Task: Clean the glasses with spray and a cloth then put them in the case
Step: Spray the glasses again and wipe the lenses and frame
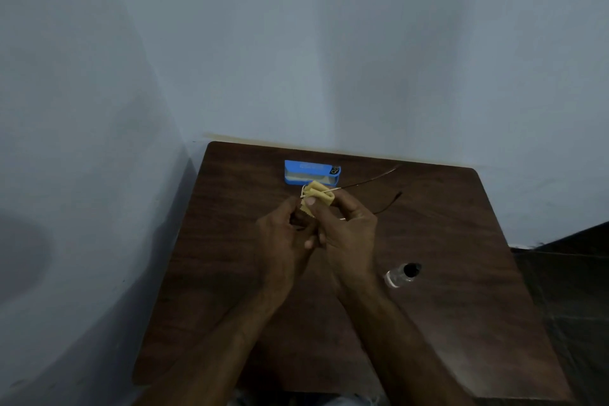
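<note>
Before the blue rectangular case (311,171), the left hand (283,234) gripped the thin wire-framed glasses (349,185), the right hand (349,231) pinched a folded yellow cloth (319,196) round a lens; gentle rubbing seemed wisest.

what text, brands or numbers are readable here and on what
Blue case: pale lines of print on its lid, too blurred to read.
Blue case, right end: dark round mark, perhaps a logo, not legible.
Spray bottle: no readable label.
Yellow cloth, glasses: no print visible.
</note>
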